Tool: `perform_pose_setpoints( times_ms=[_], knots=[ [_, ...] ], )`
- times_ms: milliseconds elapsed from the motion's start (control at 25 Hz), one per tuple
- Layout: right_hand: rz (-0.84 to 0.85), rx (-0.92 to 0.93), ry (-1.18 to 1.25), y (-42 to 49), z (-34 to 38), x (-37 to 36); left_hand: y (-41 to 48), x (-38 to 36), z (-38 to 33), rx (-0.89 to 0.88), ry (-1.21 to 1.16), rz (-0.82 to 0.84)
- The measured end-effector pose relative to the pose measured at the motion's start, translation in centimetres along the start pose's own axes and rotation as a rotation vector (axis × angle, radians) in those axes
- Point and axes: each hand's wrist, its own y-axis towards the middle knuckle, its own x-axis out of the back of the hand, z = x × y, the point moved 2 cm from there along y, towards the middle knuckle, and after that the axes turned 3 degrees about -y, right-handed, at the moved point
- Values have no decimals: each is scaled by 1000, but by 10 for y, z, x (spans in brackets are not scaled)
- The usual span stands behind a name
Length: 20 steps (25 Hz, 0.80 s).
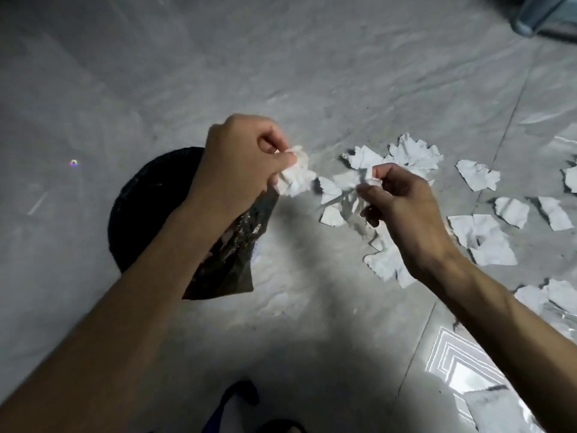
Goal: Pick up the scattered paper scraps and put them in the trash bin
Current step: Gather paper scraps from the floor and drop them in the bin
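Head view: the left hand [246, 160] has its grip clenched on a crumpled wad of paper [295, 178], held just right of the black trash bin [146, 207], probably so collected scraps can be dropped in together. A dark plastic liner [231, 254] trails from the bin under that forearm. The right hand [402, 207] pinches a torn scrap [349, 179] between thumb and fingers, raised toward the wad, seemingly to add it. Many scattered paper scraps [480, 239] lie on the floor [312, 73] to the right. The floor is pale grey veined tile, dimly lit; a blurred object at the top right corner cannot be identified.
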Motion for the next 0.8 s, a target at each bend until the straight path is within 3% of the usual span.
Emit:
perform_pose_setpoints(
  times_ms=[120, 240, 440, 520, 640, 800],
  knots=[
    [146, 93, 48, -2, 38, -46, -12, 69, 2, -12, 22, -154],
    [283, 155, 117, -8, 60, -89, -26, 106, 46, 104, 88, -258],
    [458, 74, 66, -17, 49, -141, -57, 111, 139, 483, 159, -143],
    [514, -24, -28, -20, 33, -152, -63, 111, 151, 551, 200, -86],
    [601, -172, -78, -21, 15, -151, -53, 113, 137, 455, 313, -162],
    [467, -174, 24, -8, 13, -113, -25, 84, 90, 246, 310, -248]
  ],
)
